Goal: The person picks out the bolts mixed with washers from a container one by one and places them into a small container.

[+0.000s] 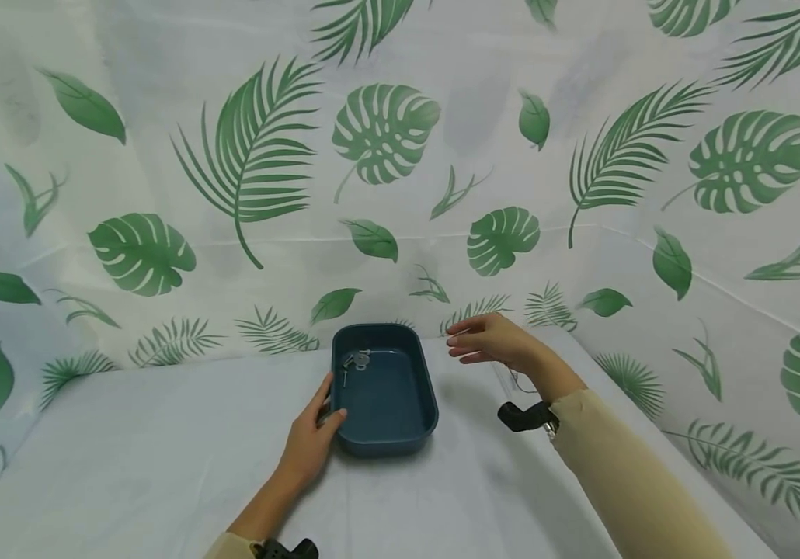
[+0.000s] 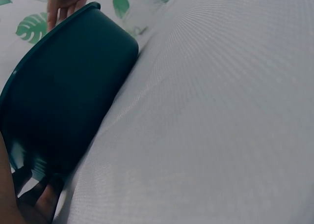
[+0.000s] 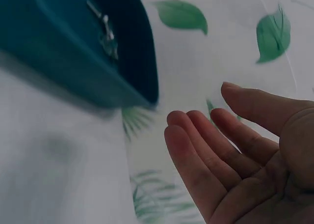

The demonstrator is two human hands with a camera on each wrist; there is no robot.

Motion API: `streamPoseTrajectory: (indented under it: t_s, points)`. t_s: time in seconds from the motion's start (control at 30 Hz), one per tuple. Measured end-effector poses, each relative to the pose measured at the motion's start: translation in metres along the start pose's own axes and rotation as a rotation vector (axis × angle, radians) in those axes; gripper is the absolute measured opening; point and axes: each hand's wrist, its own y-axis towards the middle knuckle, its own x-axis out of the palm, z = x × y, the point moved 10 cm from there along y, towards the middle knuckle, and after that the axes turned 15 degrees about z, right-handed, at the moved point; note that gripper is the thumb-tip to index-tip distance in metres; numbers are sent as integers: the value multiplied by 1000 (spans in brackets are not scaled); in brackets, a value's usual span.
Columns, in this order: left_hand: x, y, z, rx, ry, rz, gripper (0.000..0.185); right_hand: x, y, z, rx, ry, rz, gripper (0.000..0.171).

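Note:
A deep blue rectangular tray (image 1: pixel 386 404) with rounded corners sits on the white-covered table. Inside it, toward the far left corner, lies a small bunch of keys (image 1: pixel 356 359), also visible as keys (image 3: pixel 109 37) in the right wrist view. My left hand (image 1: pixel 309 439) holds the tray's left side, thumb over the rim and fingers against the outer wall. In the left wrist view, the fingers (image 2: pixel 46 197) show at the lower end of the wall. Beyond the tray's right side, my right hand (image 1: pixel 494 341) hovers with nothing in it, fingers loosely bent and apart from the rim.
A thin, clear item with a dark curved line (image 1: pixel 520 382) lies partly behind the right wrist. White cloth (image 1: pixel 162 442) covers the table. A leaf-printed curtain (image 1: pixel 428 155) rises behind the table and along its right edge.

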Motion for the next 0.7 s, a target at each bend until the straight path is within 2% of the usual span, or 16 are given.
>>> streamPoseTrajectory:
  t_s: [0.3,0.5,0.7]
  points:
    - [-1,0,-1,1,19,5,66,63,10,-17,52,102,-58,43]
    - [0,-2,-3,-13,7,-9,66,104,14,-13,125,152,-90,44]
    - [2,-3,2,-12,-27,-12,66,128,25,-6,191,156,-71,44]
